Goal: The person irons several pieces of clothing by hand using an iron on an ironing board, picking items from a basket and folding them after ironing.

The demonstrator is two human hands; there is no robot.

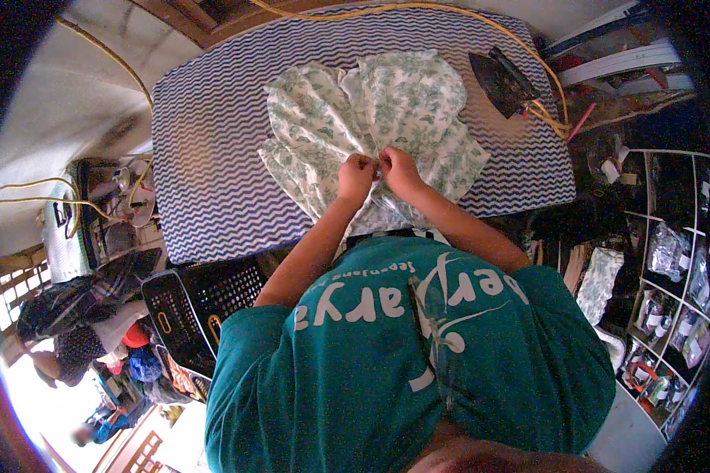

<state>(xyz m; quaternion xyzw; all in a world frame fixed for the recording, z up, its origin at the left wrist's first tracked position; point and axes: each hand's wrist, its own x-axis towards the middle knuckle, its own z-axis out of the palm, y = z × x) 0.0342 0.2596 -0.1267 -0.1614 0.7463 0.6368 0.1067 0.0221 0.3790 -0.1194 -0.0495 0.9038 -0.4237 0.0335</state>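
A white garment (414, 97) with a green leaf and butterfly print lies spread in gathered folds. Its shape fans away from my body, and its near part hangs close to my waist. My left hand (355, 175) pinches the fabric near the middle of the garment. Right beside it, my right hand (400, 173) grips the same area, fingertips almost touching those of the left. Whatever small part lies between the fingers is hidden by them. Under the garment is a padded table (204, 195) covered in blue-and-white zigzag cloth.
A dark electric iron (503, 81) rests at the table's far right, its yellow cord (553, 74) looping along the edge. Black plastic crates (180, 301) stand at the near left. Shelves (657, 284) with bagged items are at right. Another person (103, 428) is far off, lower left.
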